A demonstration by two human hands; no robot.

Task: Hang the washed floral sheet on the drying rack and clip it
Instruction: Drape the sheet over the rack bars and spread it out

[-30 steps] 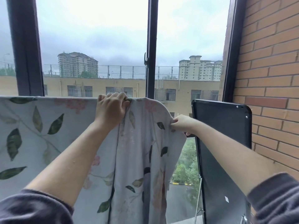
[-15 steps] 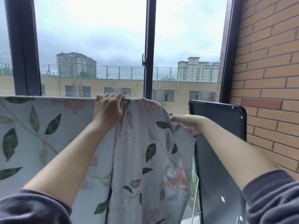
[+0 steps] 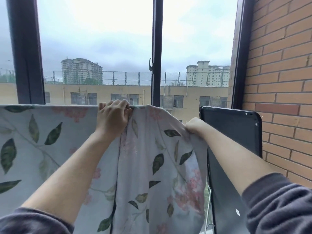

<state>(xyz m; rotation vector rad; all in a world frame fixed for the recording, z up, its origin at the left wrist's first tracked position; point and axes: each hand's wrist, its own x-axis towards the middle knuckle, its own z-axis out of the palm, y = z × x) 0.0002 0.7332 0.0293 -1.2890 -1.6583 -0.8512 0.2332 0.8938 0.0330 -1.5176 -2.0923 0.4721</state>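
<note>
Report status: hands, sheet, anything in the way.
Left hand grips top fold of pale leaf-and-flower printed fabric sheet. Right hand pinches its drooping right edge. No clips seen. Flat black rounded-corner panel stands just right of sheet.

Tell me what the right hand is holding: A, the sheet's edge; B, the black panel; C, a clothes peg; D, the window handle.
A: the right hand pinches the sheet at its right edge, just left of the black panel.

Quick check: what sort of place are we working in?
Probably an enclosed upper-floor balcony: tall window frame looking onto apartment blocks, brick wall at right, floral sheet hanging along the glass.
</note>
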